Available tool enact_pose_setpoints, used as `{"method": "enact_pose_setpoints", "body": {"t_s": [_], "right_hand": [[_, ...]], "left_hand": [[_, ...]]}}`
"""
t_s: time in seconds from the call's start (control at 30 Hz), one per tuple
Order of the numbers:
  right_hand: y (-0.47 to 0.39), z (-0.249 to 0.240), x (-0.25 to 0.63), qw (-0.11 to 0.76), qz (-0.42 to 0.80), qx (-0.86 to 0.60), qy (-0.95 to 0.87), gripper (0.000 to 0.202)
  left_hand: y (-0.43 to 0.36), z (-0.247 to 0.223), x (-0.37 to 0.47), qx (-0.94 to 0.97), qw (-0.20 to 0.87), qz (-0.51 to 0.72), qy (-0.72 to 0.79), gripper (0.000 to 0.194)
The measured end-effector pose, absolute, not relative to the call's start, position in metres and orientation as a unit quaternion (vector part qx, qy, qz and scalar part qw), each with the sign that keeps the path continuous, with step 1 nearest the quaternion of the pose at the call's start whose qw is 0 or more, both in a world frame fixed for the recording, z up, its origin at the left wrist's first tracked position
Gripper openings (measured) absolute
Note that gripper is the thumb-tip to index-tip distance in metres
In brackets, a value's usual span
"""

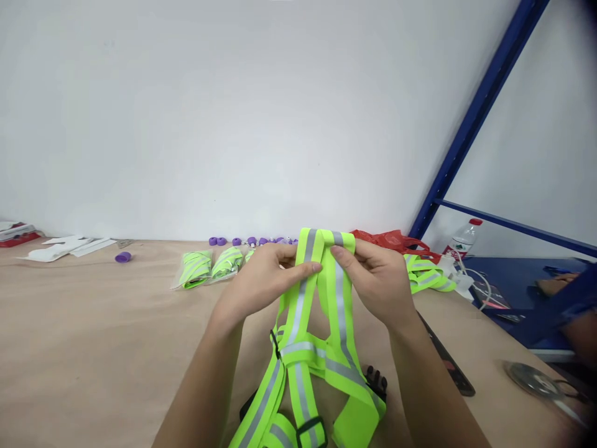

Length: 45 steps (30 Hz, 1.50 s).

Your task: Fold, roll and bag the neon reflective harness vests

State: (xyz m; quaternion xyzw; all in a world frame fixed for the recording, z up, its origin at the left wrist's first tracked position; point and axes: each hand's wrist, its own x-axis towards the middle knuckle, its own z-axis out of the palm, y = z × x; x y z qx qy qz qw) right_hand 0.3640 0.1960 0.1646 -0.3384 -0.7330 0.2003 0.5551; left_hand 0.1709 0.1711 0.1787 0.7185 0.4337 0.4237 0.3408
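A neon yellow-green harness of straps with silver reflective stripes (341,311) hangs from both hands over the table, its lower part reaching the bottom edge of the view. My left hand (268,277) pinches the top of the left strap between thumb and fingers. On the other side, my right hand (375,274) grips the top of the right strap, thumb in front and fingers behind. Black buckles (311,430) show on the lower straps, and a black clip (375,381) sits at the lower right.
Bagged straps (196,267), purple caps (221,241) and white papers (60,247) lie along the back of the brown table (93,348). To the right are loose straps (426,274), a red bag (392,241), a bottle (464,238), a blue frame (476,118) and another person's hand (553,284).
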Motion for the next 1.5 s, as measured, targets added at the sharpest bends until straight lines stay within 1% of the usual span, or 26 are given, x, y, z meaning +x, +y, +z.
{"method": "enact_pose_setpoints", "body": {"t_s": [0.1,0.17,0.23,0.3,0.4,0.43,0.5,0.57,0.63,0.73,0.8,0.9,0.97,1.1,1.17,1.23,1.3,1.4,1.5], "right_hand": [[0.201,0.165,0.370,0.574,0.230,-0.338,-0.709,0.043],[0.206,0.165,0.376,0.581,0.298,-0.320,-0.687,0.047],[0.211,0.166,0.383,0.581,0.390,-0.290,-0.653,0.050],[0.217,0.167,0.390,0.583,0.449,-0.270,-0.621,0.049],[0.221,0.169,0.400,0.595,0.452,-0.270,-0.608,0.042],[0.221,0.170,0.402,0.596,0.445,-0.271,-0.612,0.045],[0.217,0.172,0.405,0.597,0.433,-0.263,-0.623,0.058],[0.210,0.174,0.404,0.590,0.432,-0.241,-0.638,0.074],[0.203,0.176,0.402,0.588,0.434,-0.213,-0.649,0.083],[0.196,0.178,0.400,0.605,0.417,-0.173,-0.656,0.083],[0.196,0.180,0.404,0.612,0.391,-0.174,-0.666,0.081],[0.201,0.179,0.413,0.603,0.370,-0.186,-0.682,0.082],[0.206,0.177,0.415,0.606,0.375,-0.167,-0.681,0.080],[0.210,0.175,0.407,0.643,0.389,-0.138,-0.645,0.076],[0.210,0.175,0.401,0.656,0.391,-0.150,-0.628,0.083],[0.210,0.174,0.397,0.655,0.395,-0.174,-0.620,0.093],[0.213,0.172,0.396,0.641,0.404,-0.199,-0.622,0.098],[0.224,0.163,0.393,0.603,0.429,-0.216,-0.637,0.103],[0.237,0.152,0.387,0.530,0.478,-0.225,-0.663,0.106]], "left_hand": [[0.179,0.176,0.161,0.714,0.488,0.382,0.325,0.030],[0.184,0.171,0.153,0.684,0.568,0.388,0.243,0.030],[0.188,0.164,0.145,0.651,0.626,0.397,0.163,0.029],[0.191,0.157,0.137,0.641,0.653,0.390,0.104,0.031],[0.190,0.152,0.130,0.644,0.636,0.418,0.074,0.037],[0.188,0.153,0.128,0.638,0.620,0.450,0.079,0.038],[0.181,0.159,0.128,0.602,0.580,0.538,0.106,0.042],[0.175,0.167,0.130,0.553,0.543,0.615,0.146,0.055],[0.171,0.173,0.132,0.525,0.524,0.647,0.177,0.071],[0.169,0.176,0.131,0.525,0.534,0.635,0.191,0.096],[0.168,0.176,0.128,0.522,0.552,0.618,0.201,0.101],[0.165,0.178,0.123,0.543,0.574,0.565,0.239,0.100],[0.164,0.180,0.121,0.581,0.572,0.515,0.265,0.096],[0.163,0.183,0.121,0.644,0.559,0.409,0.324,0.075],[0.163,0.183,0.122,0.669,0.554,0.346,0.355,0.068],[0.164,0.182,0.122,0.686,0.542,0.320,0.365,0.066],[0.165,0.181,0.124,0.680,0.532,0.371,0.341,0.066],[0.166,0.181,0.130,0.627,0.517,0.517,0.269,0.064],[0.169,0.182,0.138,0.574,0.496,0.609,0.231,0.056]]}}
